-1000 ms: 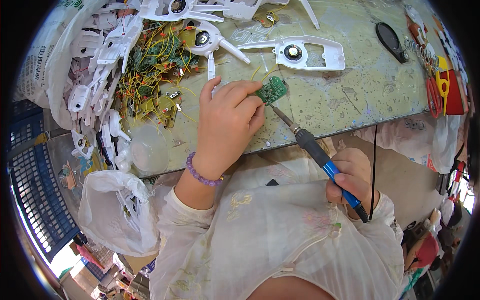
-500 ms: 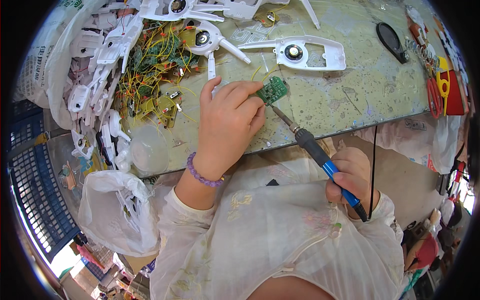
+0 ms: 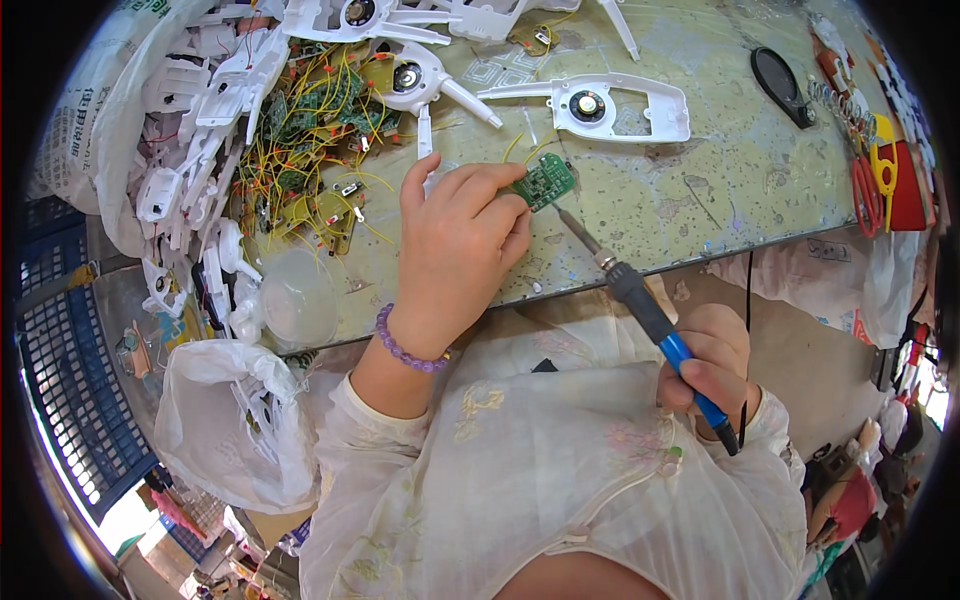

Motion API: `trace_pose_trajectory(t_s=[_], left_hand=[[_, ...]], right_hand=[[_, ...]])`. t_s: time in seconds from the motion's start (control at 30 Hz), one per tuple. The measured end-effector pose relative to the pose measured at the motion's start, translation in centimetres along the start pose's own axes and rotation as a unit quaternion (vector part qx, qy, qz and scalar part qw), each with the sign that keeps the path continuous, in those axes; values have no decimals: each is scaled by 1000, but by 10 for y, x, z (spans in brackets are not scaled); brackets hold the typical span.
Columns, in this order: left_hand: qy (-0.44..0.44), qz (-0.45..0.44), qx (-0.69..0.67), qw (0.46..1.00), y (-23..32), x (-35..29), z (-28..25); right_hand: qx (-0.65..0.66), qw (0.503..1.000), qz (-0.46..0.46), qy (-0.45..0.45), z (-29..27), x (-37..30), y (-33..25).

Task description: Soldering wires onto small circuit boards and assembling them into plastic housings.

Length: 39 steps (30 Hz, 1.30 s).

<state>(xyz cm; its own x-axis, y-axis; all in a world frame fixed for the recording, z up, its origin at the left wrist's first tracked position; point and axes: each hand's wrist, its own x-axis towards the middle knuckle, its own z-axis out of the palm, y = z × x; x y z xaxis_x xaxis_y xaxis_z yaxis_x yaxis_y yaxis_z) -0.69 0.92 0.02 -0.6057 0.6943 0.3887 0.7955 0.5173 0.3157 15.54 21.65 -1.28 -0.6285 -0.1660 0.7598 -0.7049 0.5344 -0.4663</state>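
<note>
Centrally, a green circuit board [image 3: 548,181] lies above the table near the middle of the frame, yellow wires [image 3: 514,147] rising beside its upper edge. The left hand [image 3: 460,235], fingers bent and little finger raised, holds it by its left edge; the underside of that grip is hidden. The right hand [image 3: 711,362], right of centre, is closed around the blue handle of a soldering iron [image 3: 642,303], whose tip points up and left to just beside the board's lower edge; whether they touch cannot be told. Possible faults, as judged: a slip of the tip could burn the nearby fingertips or bridge neighbouring joints; a loosened hold would let the board turn under pressure; a tug on the black cord [image 3: 749,300], hanging beside the right hand, could drag the iron aside. The table [image 3: 770,200] has a worn, speckled, greenish top. Upon it, at upper centre, rests a white plastic housing [image 3: 667,115] with a round speaker [image 3: 587,104]; at upper left, a tangle of wired boards [image 3: 320,125] adjoins heaped white housings [image 3: 220,110]; at the right edge are red-handled scissors [image 3: 867,195]. Off the table, a blue plastic crate [image 3: 80,375] stands at far left, near an open white plastic bag [image 3: 205,440].
</note>
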Motion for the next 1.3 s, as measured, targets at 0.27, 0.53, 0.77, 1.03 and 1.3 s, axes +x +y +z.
trace_pose_trajectory(t_s=[0.27, 0.53, 0.77, 1.03, 1.3], left_hand=[[-3, -2, 5, 1000, 0, 0, -4], [11, 1, 0, 1000, 2, 2, -1], [-2, -10, 2, 1000, 3, 1, -9], [-17, 22, -16, 999, 19, 10, -17], [-45, -20, -21, 999, 34, 25, -3]], right_hand=[[-16, 999, 23, 36, -6, -2, -2], [-20, 993, 40, 110, -4, -13, 1], [-237, 843, 77, 476, -82, 2, 28], [-359, 700, 296, 542, -166, 54, 23], [-287, 821, 304, 388, -173, 62, 96]])
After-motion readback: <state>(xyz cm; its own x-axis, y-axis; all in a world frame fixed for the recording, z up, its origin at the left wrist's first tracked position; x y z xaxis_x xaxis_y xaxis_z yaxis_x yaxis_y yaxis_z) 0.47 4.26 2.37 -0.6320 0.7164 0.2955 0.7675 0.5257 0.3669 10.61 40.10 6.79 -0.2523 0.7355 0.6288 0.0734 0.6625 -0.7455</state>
